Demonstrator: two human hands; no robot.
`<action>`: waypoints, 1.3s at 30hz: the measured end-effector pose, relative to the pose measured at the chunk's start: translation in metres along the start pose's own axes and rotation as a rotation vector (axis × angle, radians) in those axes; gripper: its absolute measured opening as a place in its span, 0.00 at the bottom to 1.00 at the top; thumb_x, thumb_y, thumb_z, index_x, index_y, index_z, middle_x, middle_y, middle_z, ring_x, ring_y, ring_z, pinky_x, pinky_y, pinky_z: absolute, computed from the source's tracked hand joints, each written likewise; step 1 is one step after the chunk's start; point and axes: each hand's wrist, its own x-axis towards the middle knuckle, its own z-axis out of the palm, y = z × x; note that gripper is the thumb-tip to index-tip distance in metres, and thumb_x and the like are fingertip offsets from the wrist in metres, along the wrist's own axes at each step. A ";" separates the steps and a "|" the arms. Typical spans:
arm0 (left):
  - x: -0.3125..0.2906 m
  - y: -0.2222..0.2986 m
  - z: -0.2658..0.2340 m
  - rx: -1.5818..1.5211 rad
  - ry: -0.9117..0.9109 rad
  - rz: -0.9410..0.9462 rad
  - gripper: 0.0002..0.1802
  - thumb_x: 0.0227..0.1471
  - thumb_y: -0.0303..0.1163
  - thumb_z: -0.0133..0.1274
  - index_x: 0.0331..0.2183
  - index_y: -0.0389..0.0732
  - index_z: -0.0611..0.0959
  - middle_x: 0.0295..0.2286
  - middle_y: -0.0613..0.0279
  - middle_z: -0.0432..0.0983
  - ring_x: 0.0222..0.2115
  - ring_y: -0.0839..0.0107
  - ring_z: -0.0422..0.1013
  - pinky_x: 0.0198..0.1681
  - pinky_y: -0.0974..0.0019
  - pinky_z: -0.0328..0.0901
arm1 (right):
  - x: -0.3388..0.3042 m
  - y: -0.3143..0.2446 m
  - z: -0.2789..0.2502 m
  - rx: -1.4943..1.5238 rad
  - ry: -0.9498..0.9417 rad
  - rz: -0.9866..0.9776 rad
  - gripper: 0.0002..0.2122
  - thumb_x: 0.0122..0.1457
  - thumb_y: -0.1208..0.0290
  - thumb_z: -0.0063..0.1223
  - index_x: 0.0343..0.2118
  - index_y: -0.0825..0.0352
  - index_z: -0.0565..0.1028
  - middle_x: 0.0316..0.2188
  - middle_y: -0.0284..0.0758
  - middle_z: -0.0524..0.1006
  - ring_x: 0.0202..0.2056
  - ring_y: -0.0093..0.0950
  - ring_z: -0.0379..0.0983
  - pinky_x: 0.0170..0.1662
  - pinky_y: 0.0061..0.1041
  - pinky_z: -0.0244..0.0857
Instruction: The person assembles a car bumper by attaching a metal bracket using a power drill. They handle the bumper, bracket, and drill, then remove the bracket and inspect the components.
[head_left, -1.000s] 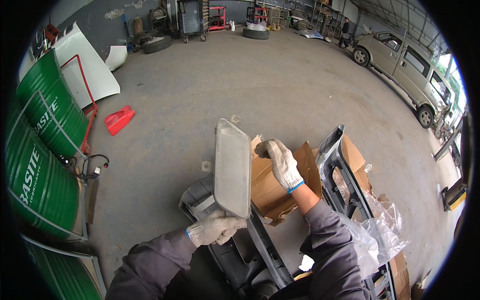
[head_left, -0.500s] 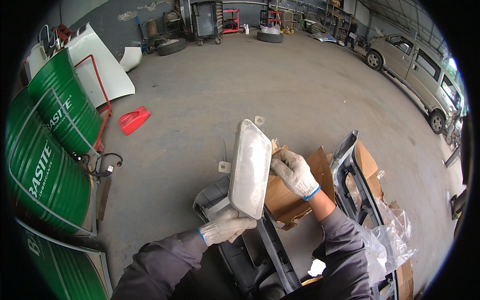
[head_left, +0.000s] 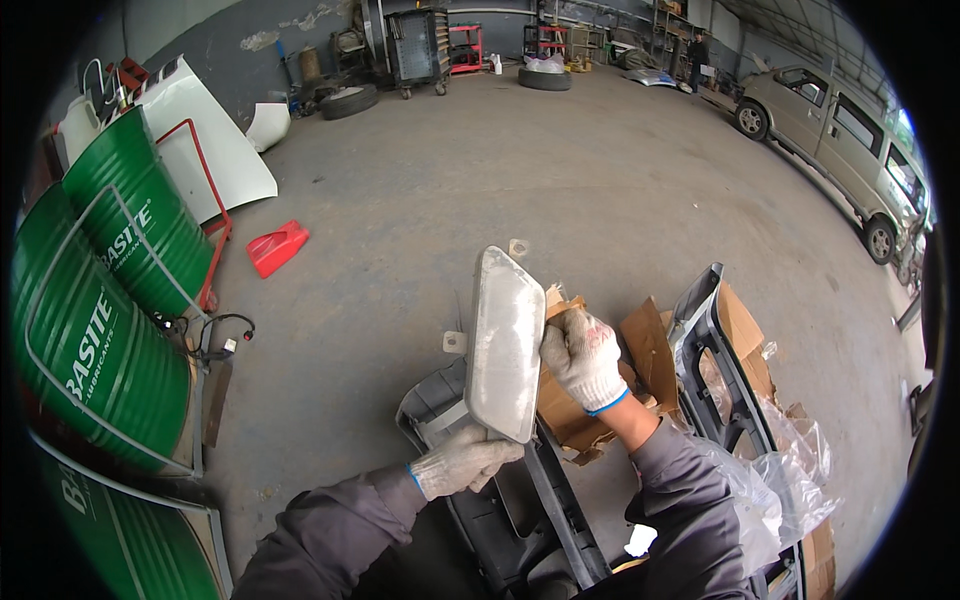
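The clouded vehicle lamp (head_left: 505,350) stands tilted between the two gloved hands. The left hand (head_left: 465,463) grips its lower end; the right hand (head_left: 582,350) is curled against its right edge, though whether it grips the lamp cannot be told. Below lies a dark plastic vehicle part (head_left: 562,510), with torn cardboard (head_left: 648,345) beside it. On the concrete floor (head_left: 420,210), green drums (head_left: 130,370) stand left, near a red jug (head_left: 277,249); a beige van (head_left: 850,150) is parked far right.

There is room beyond the pale panel (head_left: 507,345); cardboard (head_left: 565,405) (torn-edged) and dark trim (head_left: 727,414) obstruct its right side.
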 end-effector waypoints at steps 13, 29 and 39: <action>0.011 0.004 -0.027 0.169 0.245 0.110 0.15 0.64 0.41 0.56 0.35 0.38 0.81 0.17 0.74 0.64 0.14 0.82 0.57 0.16 0.72 0.54 | -0.015 -0.010 0.012 -0.136 -0.445 0.178 0.15 0.63 0.59 0.54 0.29 0.68 0.78 0.26 0.49 0.80 0.33 0.49 0.80 0.37 0.43 0.74; 0.040 -0.029 -0.057 0.598 0.467 0.389 0.14 0.59 0.28 0.60 0.47 0.36 0.83 0.32 0.60 0.82 0.31 0.71 0.78 0.34 0.66 0.73 | -0.007 -0.038 0.000 0.409 -0.340 0.195 0.32 0.61 0.57 0.60 0.61 0.75 0.64 0.46 0.55 0.78 0.49 0.49 0.78 0.51 0.41 0.72; 0.033 -0.030 -0.036 1.278 0.878 0.315 0.27 0.60 0.53 0.51 0.29 0.36 0.85 0.26 0.44 0.81 0.26 0.47 0.79 0.30 0.47 0.72 | -0.011 -0.061 0.010 0.485 -0.146 0.499 0.51 0.50 0.55 0.71 0.67 0.77 0.49 0.51 0.55 0.76 0.53 0.43 0.77 0.53 0.38 0.73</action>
